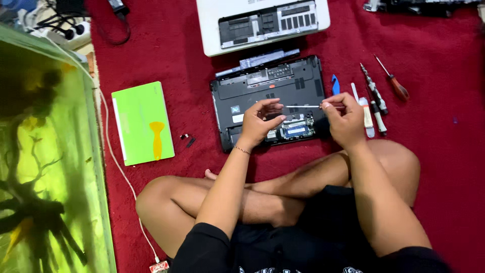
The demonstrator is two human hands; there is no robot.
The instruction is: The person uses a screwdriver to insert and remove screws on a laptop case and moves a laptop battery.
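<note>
While our right hand grips the screwdriver handle, its thin shaft lies level, pointing left to our left hand, whose fingers pinch the tip above the open black laptop.

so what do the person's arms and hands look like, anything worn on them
Both arms are bare from the upper arm down, with short black sleeves above. The left hand has a thin bracelet at the wrist. The right hand shows no rings, watch or gloves.

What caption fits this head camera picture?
Both hands, left and right, hold a thin screwdriver over an opened black laptop.
</note>
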